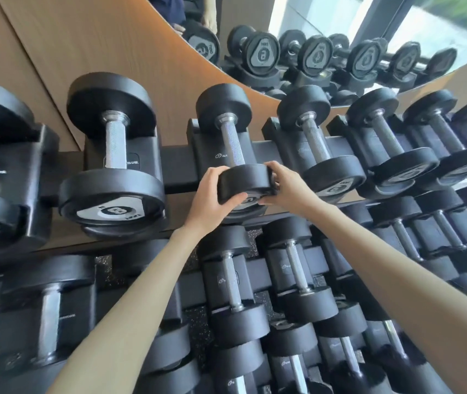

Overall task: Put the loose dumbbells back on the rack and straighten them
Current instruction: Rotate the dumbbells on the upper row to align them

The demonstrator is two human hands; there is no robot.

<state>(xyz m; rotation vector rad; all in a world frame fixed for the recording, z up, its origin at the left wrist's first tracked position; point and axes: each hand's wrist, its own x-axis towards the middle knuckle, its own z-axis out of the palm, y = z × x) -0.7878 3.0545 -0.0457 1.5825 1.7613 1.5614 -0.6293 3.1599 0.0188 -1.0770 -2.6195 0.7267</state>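
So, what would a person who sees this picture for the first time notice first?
Most likely the middle, where the left hand and the right hand grip the near head of a dumbbell lying in the top row of the rack. Next come the big dumbbell to its left and the mirror at the upper right, which reflects a row of dumbbells.

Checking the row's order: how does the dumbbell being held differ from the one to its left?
The held dumbbell has smaller heads and a thinner handle than the left dumbbell. The left hand and right hand grip the held dumbbell's near head; the left dumbbell is untouched. Both are black with metal handles.
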